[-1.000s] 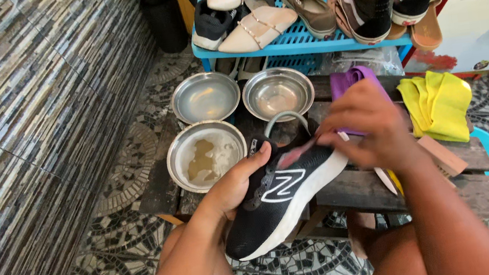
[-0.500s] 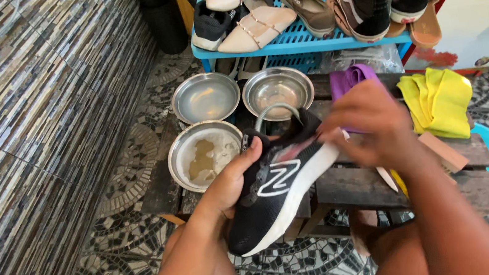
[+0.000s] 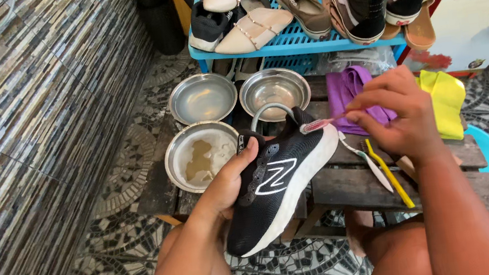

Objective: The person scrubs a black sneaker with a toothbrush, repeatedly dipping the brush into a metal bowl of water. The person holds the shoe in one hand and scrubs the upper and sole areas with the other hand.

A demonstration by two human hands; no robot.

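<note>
One black running shoe [image 3: 278, 183] is gripped in the left hand [image 3: 231, 182] above the wooden desk [image 3: 349, 183]; the right hand [image 3: 400, 115] pinches one pink toothbrush [image 3: 317, 124] against its heel. Three metal bowls [image 3: 202, 98] stand behind, one partly hidden by the shoe.

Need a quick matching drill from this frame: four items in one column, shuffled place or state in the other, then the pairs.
Items:
1. black sneaker
2. pink toothbrush
3. purple cloth
4. nearest steel bowl

Places or states:
A. holds murky water
B. held in the right hand
C. lying on the wooden bench
D. held in the left hand

Pairs: 1-D, 2-B, 3-C, 4-A
</note>
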